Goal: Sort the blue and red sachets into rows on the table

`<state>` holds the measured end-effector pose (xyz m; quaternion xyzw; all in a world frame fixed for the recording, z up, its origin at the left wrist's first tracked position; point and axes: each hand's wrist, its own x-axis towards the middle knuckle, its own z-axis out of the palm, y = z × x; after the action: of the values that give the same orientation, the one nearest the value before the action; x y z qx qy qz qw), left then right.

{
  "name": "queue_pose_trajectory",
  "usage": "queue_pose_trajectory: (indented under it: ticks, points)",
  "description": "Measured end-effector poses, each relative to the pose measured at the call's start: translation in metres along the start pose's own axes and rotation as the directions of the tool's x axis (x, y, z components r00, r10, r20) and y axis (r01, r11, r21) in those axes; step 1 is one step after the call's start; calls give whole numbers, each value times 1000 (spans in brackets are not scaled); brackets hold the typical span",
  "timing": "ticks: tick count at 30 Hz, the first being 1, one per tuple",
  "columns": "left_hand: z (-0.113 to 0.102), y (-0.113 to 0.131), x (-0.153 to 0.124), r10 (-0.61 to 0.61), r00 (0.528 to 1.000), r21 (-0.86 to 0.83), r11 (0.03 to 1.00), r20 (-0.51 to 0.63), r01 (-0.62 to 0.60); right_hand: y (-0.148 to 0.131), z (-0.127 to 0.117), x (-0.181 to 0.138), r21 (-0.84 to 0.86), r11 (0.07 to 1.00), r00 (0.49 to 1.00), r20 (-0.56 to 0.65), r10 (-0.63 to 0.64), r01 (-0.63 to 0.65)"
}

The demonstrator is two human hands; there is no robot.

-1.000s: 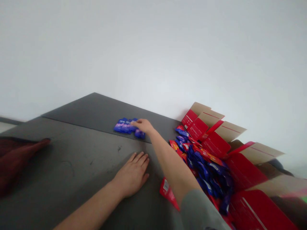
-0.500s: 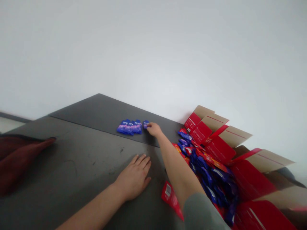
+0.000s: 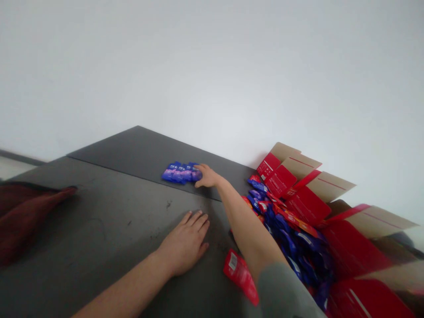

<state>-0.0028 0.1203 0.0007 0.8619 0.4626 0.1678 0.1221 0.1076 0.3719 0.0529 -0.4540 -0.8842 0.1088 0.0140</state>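
Several blue-and-purple pouches (image 3: 179, 172) lie in an overlapping row on the dark table (image 3: 109, 212). At the row's right end is my right hand (image 3: 208, 176), its thumb and fingers spread around the edge of the last pouch; whether they touch it I cannot tell. My left hand (image 3: 183, 245) rests flat on the table closer to me, fingers stretched out and holding nothing. A red pouch (image 3: 241, 274) with a white label lies to its right, beside my right forearm.
A heap of blue and red pouches (image 3: 285, 229) spreads along the right side. Behind it stands a row of red cardboard boxes (image 3: 308, 205) with raised flaps. Dark red fabric (image 3: 29, 212) lies at the left, and a white wall (image 3: 212, 79) rises behind the table.
My right hand has moved slightly left, bringing the separate blue pouch against the row's right end, and its fingers have spread. My left hand has stayed in place.
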Motion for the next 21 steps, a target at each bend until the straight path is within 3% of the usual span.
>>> queue_pose_trajectory:
  ticks: [5, 8, 14, 21]
  points:
    - [-9, 5, 0, -17, 999, -14, 1000, 36, 18, 0, -23, 41, -54, 998, 962, 271, 32, -18]
    - [-11, 5, 0, -17, 998, -16, 1000, 52, 18, -7, -30, 58, -127, 992, 931, 361, 51, -5]
    - [-5, 1, 0, -4, 1000, -61, 998, 26, 6, -14, -34, 65, -140, 990, 903, 426, 65, -6]
    - [-2, -1, -1, 1, 1000, -48, 999, 16, 0, -16, -24, 49, -120, 992, 947, 321, 2, 39]
